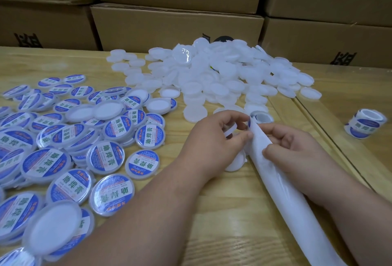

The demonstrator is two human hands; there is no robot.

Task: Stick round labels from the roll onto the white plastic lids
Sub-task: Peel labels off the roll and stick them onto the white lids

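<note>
Hands met near the middle of the wooden table (233, 212). The left hand (214, 138) had its fingers curled round a plain white lid (231, 129), thumb and forefinger reaching right to pinch at the edge of the label strip. The right hand (297, 149) pinched the white backing strip (282, 193) between thumb and curled fingers, just below the roll of labels (261, 117), which stood at the far end of the strip, touching the fingertips of both hands. The used backing ran from there toward the near right edge of the view, lying between the two forearms. Another plain lid (237, 162) lay on the table under the left hand, touching the strip's left side.

Beyond the hands, on the far side of the table, sat a heap of unlabelled white lids (222, 74), some spilling toward the roll. To the left, a wide spread of labelled lids (63, 149) covered the table, blue and white faces up for the most part, a few turned over with their white undersides showing. A second roll of labels (364, 123) stood well apart at the right, past a seam in the tabletop. Brown cardboard boxes (176, 26) with black printing were stacked along the far edge.
</note>
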